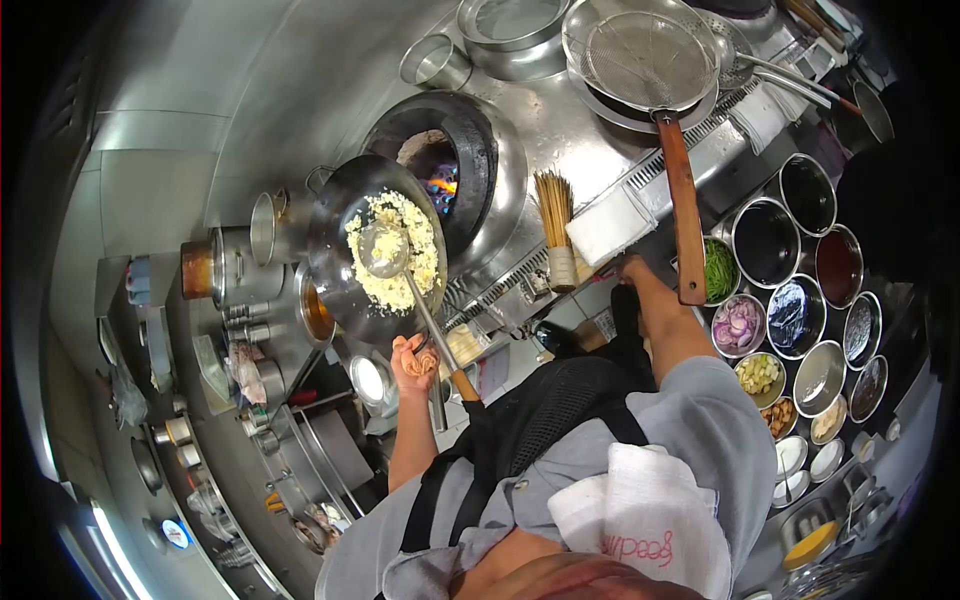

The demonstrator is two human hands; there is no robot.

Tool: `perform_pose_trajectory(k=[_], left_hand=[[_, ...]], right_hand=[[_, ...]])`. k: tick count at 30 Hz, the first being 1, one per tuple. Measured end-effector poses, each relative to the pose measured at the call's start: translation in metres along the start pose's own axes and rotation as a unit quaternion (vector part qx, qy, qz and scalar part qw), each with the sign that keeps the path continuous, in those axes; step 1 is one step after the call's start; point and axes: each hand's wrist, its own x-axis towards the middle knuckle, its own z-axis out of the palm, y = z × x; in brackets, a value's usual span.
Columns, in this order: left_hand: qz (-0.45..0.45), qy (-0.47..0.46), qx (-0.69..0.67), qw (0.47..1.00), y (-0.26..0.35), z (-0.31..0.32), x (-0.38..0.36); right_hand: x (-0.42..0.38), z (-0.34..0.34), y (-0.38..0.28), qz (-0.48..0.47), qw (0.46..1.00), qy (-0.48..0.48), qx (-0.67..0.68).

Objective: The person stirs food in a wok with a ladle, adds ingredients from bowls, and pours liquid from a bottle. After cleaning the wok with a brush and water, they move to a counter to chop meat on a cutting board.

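Above a black mesh apron point(555, 400) at a restaurant stove, a person's left hand point(415, 362) closes in a fist at the near rim of a dark, round metal wok point(335, 235), apparently around its handle, while the right hand point(632, 268) reaches the front edge of the steel stove point(545, 120) beside a white folded cloth point(610, 222); its fingers are too hidden to tell whether they are spread or pressed together. The wok sits at the stove's left end, overlapping the near rim of a black burner ring point(478, 160) with flames. Its weight is probably considerable, its metal stiff and hot, best gripped at the near handle. Inside, a long steel ladle with a wooden handle point(427, 315) rests in loose, pale yellow crumbled food point(422, 240), likely soft and easily scattered. The left fist covers the wok's handle, the ladle's bowl hides some food, and a large wire strainer point(645, 55) conceals much of the basin beneath it, toward the stove's right end.
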Motion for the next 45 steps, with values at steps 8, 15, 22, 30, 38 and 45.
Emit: perform_pose_trajectory(k=[8, 15, 22, 30, 38, 45], left_hand=[[-0.021, 0.047, -0.009, 0.999, 0.004, -0.003, 0.004], [-0.048, 0.051, 0.04, 0.997, 0.037, -0.013, 0.009], [-0.036, -0.049, 0.03, 0.998, 0.064, 0.008, 0.042], [-0.04, -0.127, -0.048, 0.99, 0.025, 0.057, 0.124], [-0.127, -0.205, -0.065, 0.968, 0.031, 0.044, 0.118], [-0.17, -0.192, 0.155, 0.954, 0.001, -0.056, 0.042]], right_hand=[[-0.013, 0.0, -0.003, 0.079, 0.972, 0.075, 0.207], [0.006, 0.035, 0.015, 0.116, 0.912, 0.152, 0.363], [-0.103, 0.071, 0.009, 0.142, 0.919, 0.18, 0.32], [-0.229, -0.043, -0.165, -0.118, 0.771, 0.112, 0.615], [-0.184, -0.023, -0.152, -0.044, 0.881, 0.124, 0.454], [-0.116, 0.006, -0.052, 0.054, 0.898, 0.229, 0.373]])
